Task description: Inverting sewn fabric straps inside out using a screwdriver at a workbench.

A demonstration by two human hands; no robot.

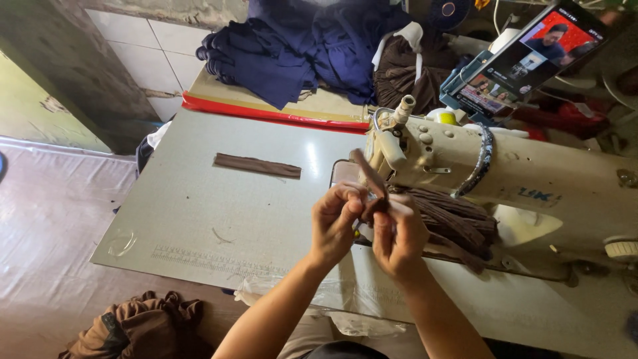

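Observation:
Both my hands meet in front of the cream sewing machine (531, 176). My left hand (334, 223) and my right hand (399, 233) pinch a narrow brown fabric strip (367, 174) between their fingers; its free end sticks up toward the machine head. Bunched brown pleated fabric (455, 223) lies under the machine arm, just right of my right hand. A second flat brown strip (258, 165) rests on the grey table (199, 219), apart from both hands, to the upper left.
Navy blue cloth (299, 46) and brown cloth (405, 73) are piled at the table's back. A phone (531, 56) with a lit screen leans behind the machine. Brown cloth (136, 326) lies on the floor at lower left. A red band (266, 114) edges the table's back.

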